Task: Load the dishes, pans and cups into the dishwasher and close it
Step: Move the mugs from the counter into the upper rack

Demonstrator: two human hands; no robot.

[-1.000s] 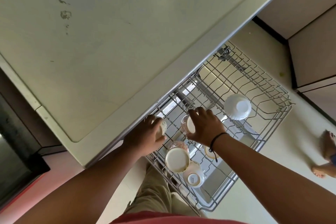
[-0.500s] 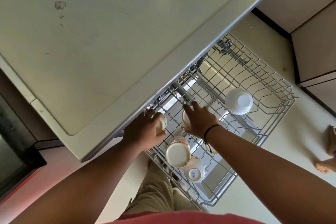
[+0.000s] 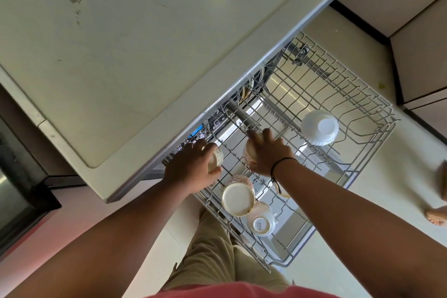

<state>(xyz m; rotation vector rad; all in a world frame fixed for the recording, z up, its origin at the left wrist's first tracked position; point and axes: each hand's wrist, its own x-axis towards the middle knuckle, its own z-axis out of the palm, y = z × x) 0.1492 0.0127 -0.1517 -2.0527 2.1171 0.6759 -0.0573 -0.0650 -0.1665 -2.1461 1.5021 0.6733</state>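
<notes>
The dishwasher's wire upper rack (image 3: 362, 94) is pulled out below the counter. My left hand (image 3: 191, 169) grips a small patterned cup (image 3: 217, 158) at the rack's left edge. My right hand (image 3: 268, 155) holds another floral cup (image 3: 249, 152) over the rack's middle, fingers curled round it. Two upturned cups sit near the front of the rack: a floral one (image 3: 238, 197) and a white one marked SISTA (image 3: 260, 224). A white bowl (image 3: 319, 127) lies upside down toward the right. Another cup under my right wrist is mostly hidden.
The pale countertop (image 3: 145, 43) overhangs the rack's back left. A dark appliance (image 3: 19, 176) stands at far left. Cabinet fronts (image 3: 420, 55) are at right. Someone's bare feet (image 3: 437, 213) stand on the floor right of the rack. The open door (image 3: 285, 230) lies below.
Both hands have moved slightly further back into the rack with their cups. The view has tilted a little.
</notes>
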